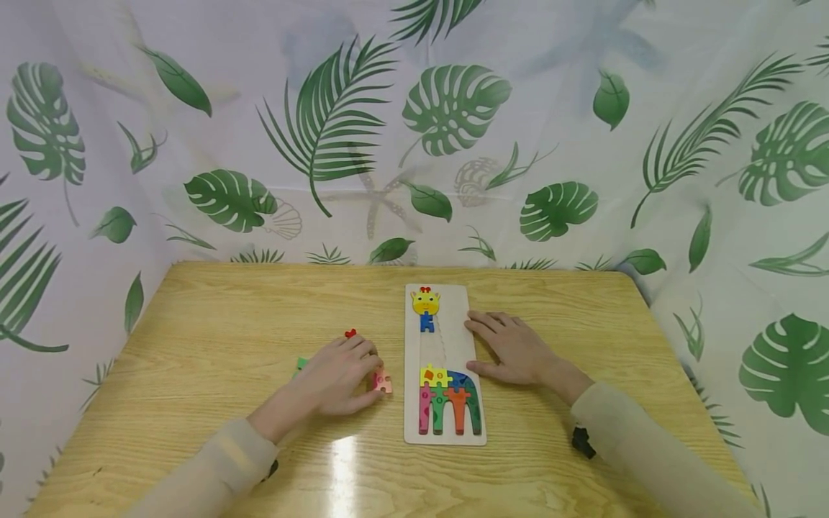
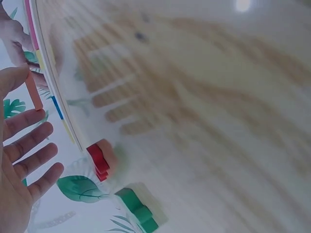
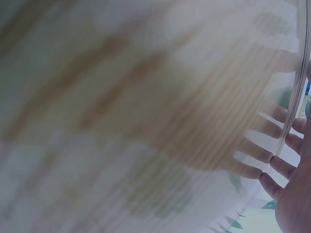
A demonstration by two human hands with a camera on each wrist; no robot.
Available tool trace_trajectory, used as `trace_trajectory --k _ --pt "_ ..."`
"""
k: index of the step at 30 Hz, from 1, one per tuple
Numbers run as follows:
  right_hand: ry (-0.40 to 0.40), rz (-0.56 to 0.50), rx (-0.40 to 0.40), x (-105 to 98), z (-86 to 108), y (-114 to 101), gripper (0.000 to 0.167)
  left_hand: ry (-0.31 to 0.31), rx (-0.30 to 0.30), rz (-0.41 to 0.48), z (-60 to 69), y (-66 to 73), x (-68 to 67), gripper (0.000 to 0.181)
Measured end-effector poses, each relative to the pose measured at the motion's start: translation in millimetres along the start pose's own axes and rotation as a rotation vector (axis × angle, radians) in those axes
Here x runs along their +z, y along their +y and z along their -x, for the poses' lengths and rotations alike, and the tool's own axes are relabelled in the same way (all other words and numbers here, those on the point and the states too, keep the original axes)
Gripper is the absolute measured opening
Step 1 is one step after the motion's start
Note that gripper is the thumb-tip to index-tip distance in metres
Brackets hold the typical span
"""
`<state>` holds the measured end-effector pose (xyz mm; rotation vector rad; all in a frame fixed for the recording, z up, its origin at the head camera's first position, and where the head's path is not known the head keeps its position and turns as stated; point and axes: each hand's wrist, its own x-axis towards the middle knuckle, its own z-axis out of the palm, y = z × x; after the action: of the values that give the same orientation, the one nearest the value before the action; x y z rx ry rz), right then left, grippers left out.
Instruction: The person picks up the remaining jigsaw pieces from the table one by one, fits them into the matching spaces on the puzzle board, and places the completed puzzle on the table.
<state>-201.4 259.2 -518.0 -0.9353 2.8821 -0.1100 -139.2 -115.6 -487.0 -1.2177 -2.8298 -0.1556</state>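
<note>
Between thumb and forefinger, my left hand (image 1: pixel 342 374) pinches a pink puzzle piece (image 1: pixel 383 382); seen edge-on in the left wrist view, the piece (image 2: pixel 34 91) looks orange-pink. A red puzzle piece (image 1: pixel 350 333) and a green one (image 1: pixel 301 364) lie by that hand, partly hidden by it in the head view. To its right is a wooden giraffe puzzle board (image 1: pixel 412 424), with a yellow head piece (image 1: pixel 425 303), a blue neck piece (image 1: pixel 427 322) and several body and leg pieces fitted. My right hand (image 1: pixel 512 349) touches the board's right edge, its fingers extended.
The wooden table (image 1: pixel 537 460) is glossy and reflects the hands. Behind it hangs a white cloth (image 1: pixel 382 144) printed with green leaves. A dark band or device (image 1: pixel 583 442) shows at the right wrist.
</note>
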Motion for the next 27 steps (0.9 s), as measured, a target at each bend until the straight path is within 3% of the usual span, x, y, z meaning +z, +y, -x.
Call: trace_trajectory --k 18,27 --pt "0.003 0.006 -0.003 1 -0.7 2 0.086 -0.032 -0.043 0.078 -15.2 5.2 -1.3 0.049" --pt "-0.008 0.009 0.0 -1 -0.7 0 0.086 -0.009 -0.073 0.09 -24.1 4.6 3.4 0.055"
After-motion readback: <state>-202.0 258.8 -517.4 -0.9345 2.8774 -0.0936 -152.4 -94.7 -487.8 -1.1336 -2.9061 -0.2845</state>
